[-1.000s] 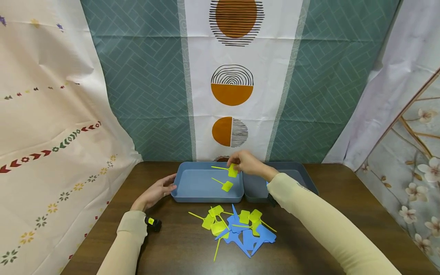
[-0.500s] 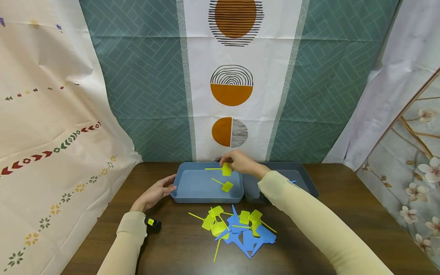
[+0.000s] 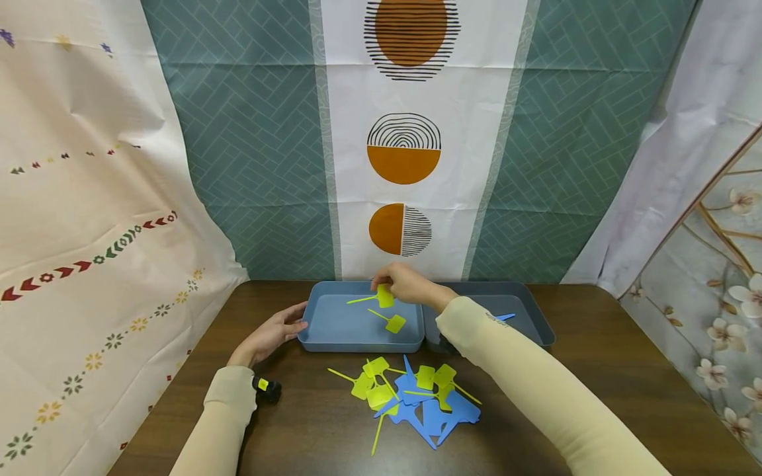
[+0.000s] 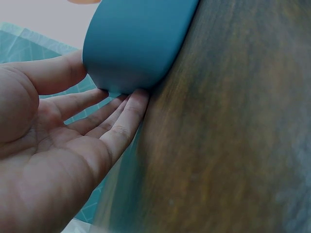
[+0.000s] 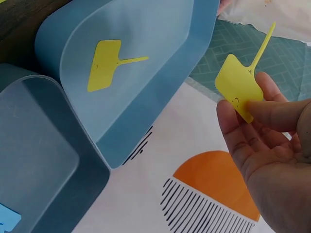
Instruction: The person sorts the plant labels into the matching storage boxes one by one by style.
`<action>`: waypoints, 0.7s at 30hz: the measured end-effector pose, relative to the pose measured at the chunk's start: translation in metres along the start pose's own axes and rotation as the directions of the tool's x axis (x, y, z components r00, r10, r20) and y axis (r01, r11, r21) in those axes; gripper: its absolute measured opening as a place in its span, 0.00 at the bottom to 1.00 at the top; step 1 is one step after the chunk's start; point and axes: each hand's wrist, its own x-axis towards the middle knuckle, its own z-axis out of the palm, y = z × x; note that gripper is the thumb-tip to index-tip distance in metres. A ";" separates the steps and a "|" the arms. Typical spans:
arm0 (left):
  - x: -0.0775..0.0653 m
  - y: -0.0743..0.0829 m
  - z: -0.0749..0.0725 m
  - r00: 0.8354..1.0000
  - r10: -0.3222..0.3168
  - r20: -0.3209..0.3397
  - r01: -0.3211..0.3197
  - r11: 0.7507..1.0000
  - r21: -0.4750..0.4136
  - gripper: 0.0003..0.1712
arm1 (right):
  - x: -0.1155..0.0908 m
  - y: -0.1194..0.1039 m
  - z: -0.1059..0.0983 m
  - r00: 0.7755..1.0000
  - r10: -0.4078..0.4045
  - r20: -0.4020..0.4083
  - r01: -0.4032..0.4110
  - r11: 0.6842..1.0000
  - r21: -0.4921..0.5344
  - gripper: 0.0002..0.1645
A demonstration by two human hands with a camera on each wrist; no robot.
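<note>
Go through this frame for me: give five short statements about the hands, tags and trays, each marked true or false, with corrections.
1. The right hand pinches a yellow tag. True.
2. The left hand also holds a tag. False: it touches the outside of the lighter tray.
3. Another yellow tag lies inside the lighter tray. True.
4. The tag showing in the darker tray is yellow. False: it is a blue tag.
5. The tag pile on the table is all blue. False: it mixes yellow and blue.
</note>
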 end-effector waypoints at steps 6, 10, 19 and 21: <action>0.001 0.000 0.000 1.000 -0.003 -0.005 0.003 1.000 -0.014 0.39 | 0.003 -0.002 0.005 1.000 -0.006 -0.003 0.006 1.000 -0.005 0.24; 0.000 0.000 0.000 1.000 -0.008 -0.012 0.008 1.000 -0.019 0.39 | 0.006 -0.001 0.011 1.000 0.016 0.002 -0.016 1.000 0.003 0.25; -0.002 0.002 0.001 1.000 -0.012 -0.016 0.012 1.000 -0.018 0.39 | 0.010 -0.004 0.016 0.998 0.057 0.028 -0.056 0.998 -0.041 0.24; -0.002 0.002 0.001 1.000 -0.013 -0.016 0.013 1.000 -0.013 0.39 | 0.009 -0.004 0.016 0.997 0.071 0.031 -0.069 0.996 -0.048 0.25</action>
